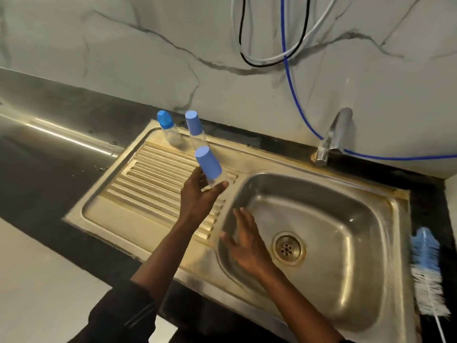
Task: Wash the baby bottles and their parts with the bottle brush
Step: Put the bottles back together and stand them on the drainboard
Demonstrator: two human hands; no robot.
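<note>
The left hand grips 1 bottle, cap tilted up-left; the right hand, fingers spread and empty, is nearer the brush at its right.

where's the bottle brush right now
In the head view the bottle brush lies at the far right, on the dark counter just beyond the right rim of the sink.
</note>
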